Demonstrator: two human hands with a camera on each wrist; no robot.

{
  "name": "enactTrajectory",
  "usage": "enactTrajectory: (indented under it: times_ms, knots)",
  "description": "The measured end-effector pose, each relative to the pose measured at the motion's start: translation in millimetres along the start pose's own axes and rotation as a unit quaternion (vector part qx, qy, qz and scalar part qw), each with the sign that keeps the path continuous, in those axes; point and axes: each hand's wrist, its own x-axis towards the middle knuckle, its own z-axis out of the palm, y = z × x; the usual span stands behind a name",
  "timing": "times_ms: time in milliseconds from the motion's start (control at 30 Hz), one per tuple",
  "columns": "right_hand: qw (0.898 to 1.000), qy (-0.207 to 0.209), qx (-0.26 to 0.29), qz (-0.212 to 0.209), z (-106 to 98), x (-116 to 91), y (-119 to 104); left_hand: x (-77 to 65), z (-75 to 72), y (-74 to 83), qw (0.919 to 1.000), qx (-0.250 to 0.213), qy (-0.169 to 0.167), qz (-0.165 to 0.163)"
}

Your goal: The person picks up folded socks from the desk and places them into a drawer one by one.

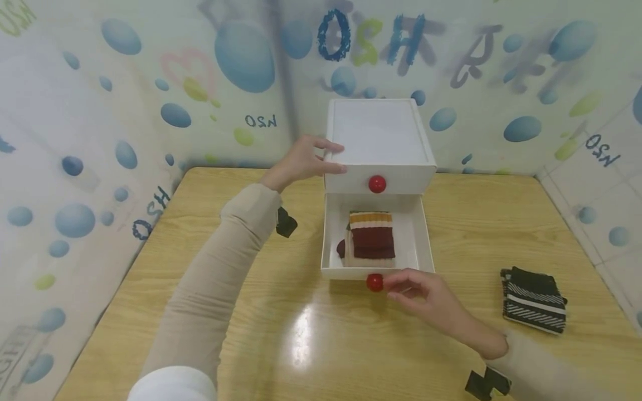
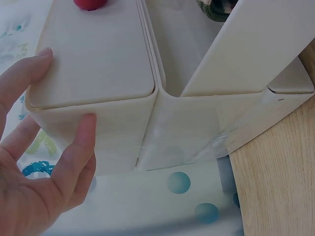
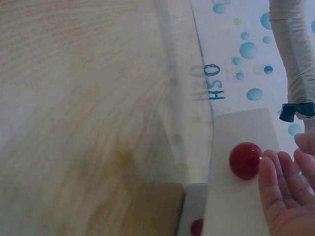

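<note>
A white drawer unit [image 1: 378,131] stands on the table, its lower drawer [image 1: 411,234] pulled out. Folded socks [image 1: 373,236] in maroon, mustard and cream lie inside. My left hand [image 1: 301,160] rests at the unit's upper left front corner, fingers on the top and thumb by the front edge. In the left wrist view, that hand [image 2: 54,172] touches the unit's casing with extended fingers. My right hand [image 1: 426,295] is beside the lower drawer's red knob [image 1: 374,282]. In the right wrist view its loosely bent fingers [image 3: 270,182] touch or nearly touch the knob [image 3: 245,161], not wrapping it.
Black-and-white patterned folded socks [image 1: 534,301] lie on the wooden table [image 1: 261,345] to the right. The upper drawer, with its red knob [image 1: 377,184], is closed. A printed wall covering [image 1: 301,83] rises behind the unit and along both sides.
</note>
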Motion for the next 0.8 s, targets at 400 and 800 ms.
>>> enactTrajectory:
  times_ms: [400,800]
  knots:
    - [0.997,0.044,0.058,0.031,19.1,-15.6,22.9,-0.9,0.8,2.2,1.0,0.006,-0.003,-0.003]
    - [0.981,0.097,0.154,-0.068,35.4,-15.9,39.1,-0.5,0.1,3.4,0.9999,0.01,0.003,-0.011]
